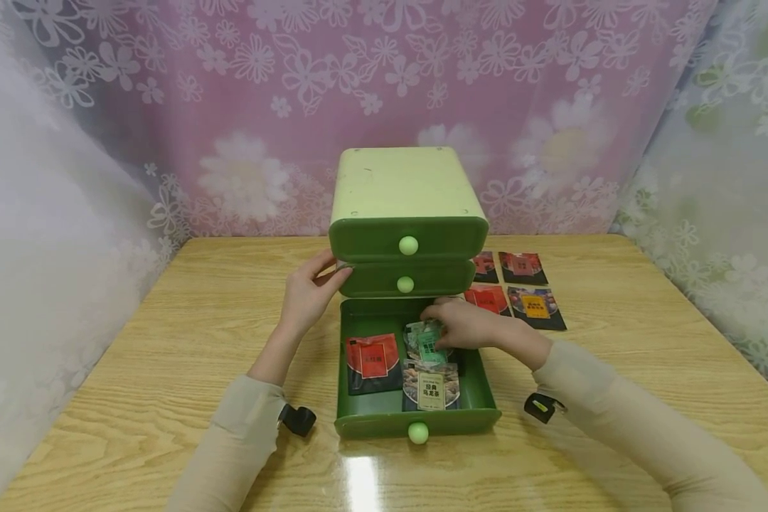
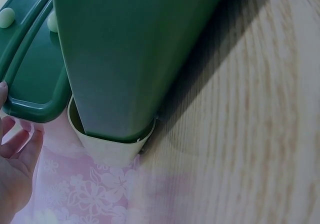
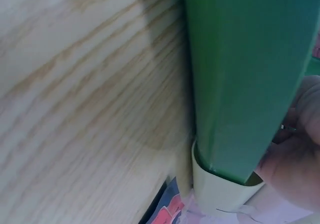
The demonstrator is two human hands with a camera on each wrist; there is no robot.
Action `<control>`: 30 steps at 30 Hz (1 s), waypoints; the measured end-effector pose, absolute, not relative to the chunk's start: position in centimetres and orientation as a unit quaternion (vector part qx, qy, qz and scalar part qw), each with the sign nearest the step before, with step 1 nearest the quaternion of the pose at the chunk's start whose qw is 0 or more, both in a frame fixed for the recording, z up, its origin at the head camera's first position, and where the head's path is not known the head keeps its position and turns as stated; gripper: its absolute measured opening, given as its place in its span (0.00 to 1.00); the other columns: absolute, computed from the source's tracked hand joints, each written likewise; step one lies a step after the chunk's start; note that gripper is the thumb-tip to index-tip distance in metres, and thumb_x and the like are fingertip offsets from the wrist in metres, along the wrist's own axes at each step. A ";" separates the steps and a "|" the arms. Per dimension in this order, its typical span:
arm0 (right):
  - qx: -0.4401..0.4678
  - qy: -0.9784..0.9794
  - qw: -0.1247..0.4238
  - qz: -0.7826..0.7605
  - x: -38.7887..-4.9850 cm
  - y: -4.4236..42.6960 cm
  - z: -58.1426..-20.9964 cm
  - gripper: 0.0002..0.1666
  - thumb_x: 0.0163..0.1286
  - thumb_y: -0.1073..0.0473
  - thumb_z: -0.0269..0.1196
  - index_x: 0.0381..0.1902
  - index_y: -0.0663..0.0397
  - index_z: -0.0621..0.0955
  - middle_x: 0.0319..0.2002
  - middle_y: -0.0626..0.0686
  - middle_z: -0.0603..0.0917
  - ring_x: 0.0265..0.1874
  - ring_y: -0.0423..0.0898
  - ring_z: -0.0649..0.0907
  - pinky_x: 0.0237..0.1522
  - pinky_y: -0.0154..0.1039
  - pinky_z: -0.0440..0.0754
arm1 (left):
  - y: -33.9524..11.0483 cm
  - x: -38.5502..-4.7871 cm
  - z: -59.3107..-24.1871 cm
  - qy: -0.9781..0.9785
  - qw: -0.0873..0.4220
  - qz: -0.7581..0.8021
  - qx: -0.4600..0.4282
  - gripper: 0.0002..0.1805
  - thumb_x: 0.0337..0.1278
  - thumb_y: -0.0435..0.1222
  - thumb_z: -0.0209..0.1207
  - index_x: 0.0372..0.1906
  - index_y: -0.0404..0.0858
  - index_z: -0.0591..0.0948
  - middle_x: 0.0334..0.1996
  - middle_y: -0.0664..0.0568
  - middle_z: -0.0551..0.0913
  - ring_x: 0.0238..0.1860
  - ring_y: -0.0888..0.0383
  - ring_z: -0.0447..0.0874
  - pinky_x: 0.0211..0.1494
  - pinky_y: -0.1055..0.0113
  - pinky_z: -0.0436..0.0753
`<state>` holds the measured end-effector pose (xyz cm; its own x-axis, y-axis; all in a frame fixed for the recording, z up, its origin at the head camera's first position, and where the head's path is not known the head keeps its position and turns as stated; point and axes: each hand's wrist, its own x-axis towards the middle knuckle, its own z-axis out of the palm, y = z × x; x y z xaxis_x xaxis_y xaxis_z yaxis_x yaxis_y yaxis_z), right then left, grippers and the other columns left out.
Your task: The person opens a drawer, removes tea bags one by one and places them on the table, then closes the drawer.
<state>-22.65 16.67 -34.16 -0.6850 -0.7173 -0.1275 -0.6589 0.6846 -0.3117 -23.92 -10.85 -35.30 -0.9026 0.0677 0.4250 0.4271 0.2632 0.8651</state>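
A small cabinet (image 1: 403, 181) with a cream shell and green drawers stands on the table. Its bottom drawer (image 1: 366, 424) is pulled out. My left hand (image 1: 305, 299) holds the cabinet's left side, thumb at the edge of the middle drawer (image 1: 374, 282); the left wrist view shows its fingers against the side. Inside the open drawer, my right hand (image 1: 470, 323) pinches a green tea packet (image 1: 430, 347), its fingertips partly hidden. A red tea packet (image 1: 372, 363) lies at the drawer's left, and a beige-labelled tea packet (image 1: 431, 387) lies at the front right.
Behind my right forearm, several tea packets lie on the table, among them a red-black packet (image 1: 523, 268) and an orange-labelled packet (image 1: 536, 307). The top drawer (image 1: 365, 240) is closed. A floral curtain (image 1: 243, 128) hangs at the table's back edge.
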 end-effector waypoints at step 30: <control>-0.347 0.881 0.074 -0.314 -20.9 19.1 -33.9 0.09 0.59 0.58 0.66 0.36 0.57 0.83 0.29 0.44 0.82 0.26 0.38 0.78 0.26 0.35 0.78 | -10.8 -23.8 -35.1 -0.774 0.143 -0.599 -0.147 0.23 0.57 0.40 0.62 0.57 0.39 0.77 0.54 0.46 0.77 0.52 0.50 0.78 0.51 0.63 0.81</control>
